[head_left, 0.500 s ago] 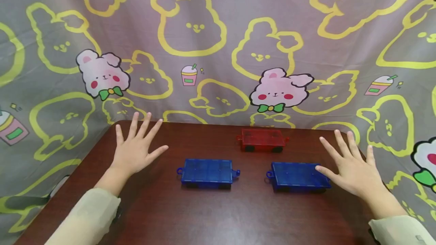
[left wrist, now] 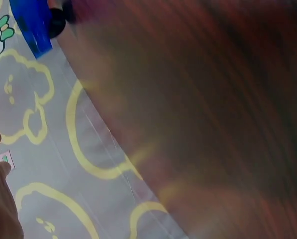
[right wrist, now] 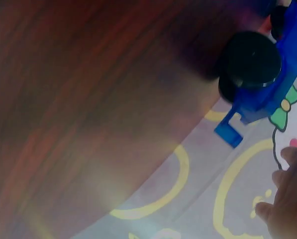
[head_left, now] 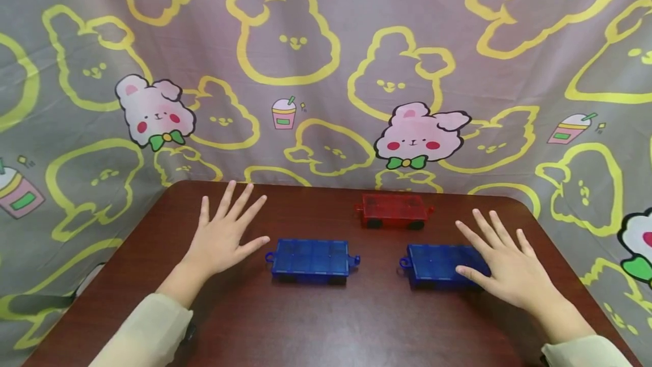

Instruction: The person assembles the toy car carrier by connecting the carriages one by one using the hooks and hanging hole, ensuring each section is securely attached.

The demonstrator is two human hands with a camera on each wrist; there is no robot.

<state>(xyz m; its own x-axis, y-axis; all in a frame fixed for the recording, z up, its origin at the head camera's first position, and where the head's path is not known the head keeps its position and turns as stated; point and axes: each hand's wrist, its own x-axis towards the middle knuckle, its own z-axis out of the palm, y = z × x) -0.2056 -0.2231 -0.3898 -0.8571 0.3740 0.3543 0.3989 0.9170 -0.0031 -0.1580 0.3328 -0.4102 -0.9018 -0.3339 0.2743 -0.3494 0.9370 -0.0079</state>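
Note:
Two blue translucent toy wagon bases with black wheels and end couplings are on the table. My left hand (head_left: pixel 219 242), fingers straight and spread, hovers left of the left blue wagon (head_left: pixel 311 257), its thumb tip close to the wagon's ring coupling. My right hand (head_left: pixel 511 268), also spread, overlaps the right end of the other blue wagon (head_left: pixel 440 265) in the head view and hides that end. Neither hand holds anything. Seen from the right wrist, a black wheel (right wrist: pixel 252 59) and a hook-like coupling (right wrist: pixel 229 134) show up close.
A red translucent wagon base (head_left: pixel 394 210) of the same kind stands farther back, near the table's rear edge. The brown wooden table (head_left: pixel 305 327) has rounded back corners. A grey curtain (head_left: pixel 316 16) with rabbit prints hangs behind it and along both sides.
Both hands have moved inward, the left one to the right and the right one to the left, and both sit slightly lower in view. The wagons have not moved.

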